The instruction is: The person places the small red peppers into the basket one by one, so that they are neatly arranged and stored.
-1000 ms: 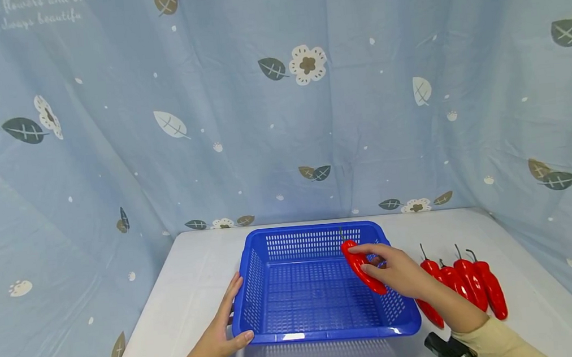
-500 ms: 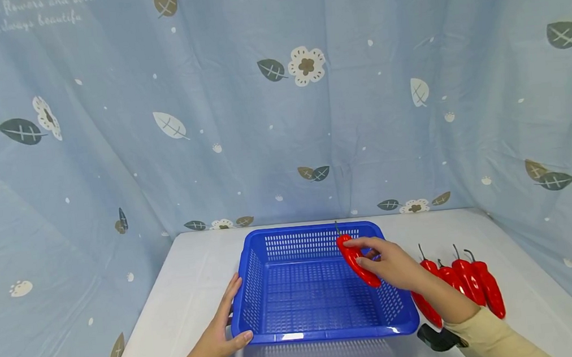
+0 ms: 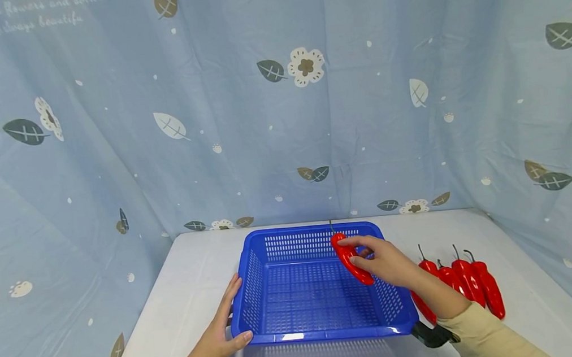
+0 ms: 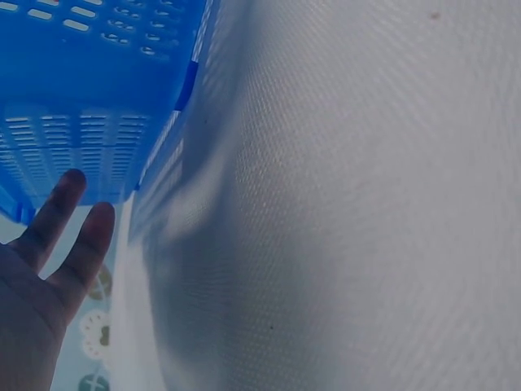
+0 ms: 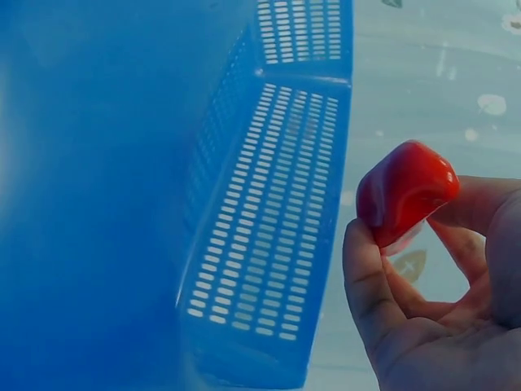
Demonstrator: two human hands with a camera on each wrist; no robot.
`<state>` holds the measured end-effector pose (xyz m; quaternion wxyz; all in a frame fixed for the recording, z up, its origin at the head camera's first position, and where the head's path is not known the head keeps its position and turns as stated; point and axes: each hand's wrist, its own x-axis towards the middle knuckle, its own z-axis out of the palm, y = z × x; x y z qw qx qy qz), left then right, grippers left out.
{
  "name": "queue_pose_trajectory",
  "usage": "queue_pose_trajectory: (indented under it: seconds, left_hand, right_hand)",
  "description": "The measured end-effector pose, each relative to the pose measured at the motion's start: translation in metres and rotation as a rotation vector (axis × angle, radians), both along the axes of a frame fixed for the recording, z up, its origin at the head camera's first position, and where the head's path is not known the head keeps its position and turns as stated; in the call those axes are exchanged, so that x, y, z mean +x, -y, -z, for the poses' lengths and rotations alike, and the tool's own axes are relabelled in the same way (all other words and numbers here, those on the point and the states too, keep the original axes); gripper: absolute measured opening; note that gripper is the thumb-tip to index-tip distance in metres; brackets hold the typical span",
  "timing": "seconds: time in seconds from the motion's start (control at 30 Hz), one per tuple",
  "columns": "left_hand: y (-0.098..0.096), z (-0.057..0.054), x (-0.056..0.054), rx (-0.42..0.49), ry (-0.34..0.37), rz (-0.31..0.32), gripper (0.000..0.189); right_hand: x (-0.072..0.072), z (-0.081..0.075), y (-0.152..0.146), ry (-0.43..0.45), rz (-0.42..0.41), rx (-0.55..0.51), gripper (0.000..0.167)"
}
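While right hand (image 3: 387, 260) pinches red pepper (image 3: 348, 260) | left hand (image 3: 217, 336) spread against basket (image 3: 330, 334) | forearm (image 3: 441, 295) partly hides loose peppers (image 3: 454, 279)

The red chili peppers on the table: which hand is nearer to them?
Right. The right hand is left of these chili peppers, holding another pepper above the blue basket; the left hand is at the basket's left side.

Basket (image 3: 325, 334) sits on the bench (image 3: 203, 256), four chili peppers (image 3: 469, 278) off to its right, another chili pepper (image 3: 352, 263) over it, curtain (image 3: 240, 120) behind everything.
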<state>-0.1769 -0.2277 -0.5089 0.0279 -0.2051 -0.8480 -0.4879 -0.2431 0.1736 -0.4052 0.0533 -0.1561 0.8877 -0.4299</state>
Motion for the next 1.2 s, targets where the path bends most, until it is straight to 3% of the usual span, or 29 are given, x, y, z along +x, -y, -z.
queue_pose_trajectory:
  seconds: [0.27, 0.73, 1.0, 1.2]
  left_hand:
    - [0.001, -0.001, 0.0, -0.01, 0.031, -0.02, 0.102]
    - [0.0, 0.0, 0.0, 0.006, 0.001, -0.003, 0.102]
    - [0.0, -0.001, 0.0, 0.001, 0.027, -0.019, 0.103]
    - [0.0, 0.0, 0.0, 0.003, 0.019, -0.012, 0.102]
  right_hand:
    - [-0.003, -0.005, 0.001, -0.002, 0.001, 0.011, 0.042]
    - [-0.013, -0.002, 0.007, 0.009, -0.023, 0.0, 0.043]
    - [-0.02, 0.001, 0.013, 0.036, -0.114, 0.008, 0.038]
    - [-0.022, 0.004, 0.018, 0.065, -0.104, 0.025, 0.038]
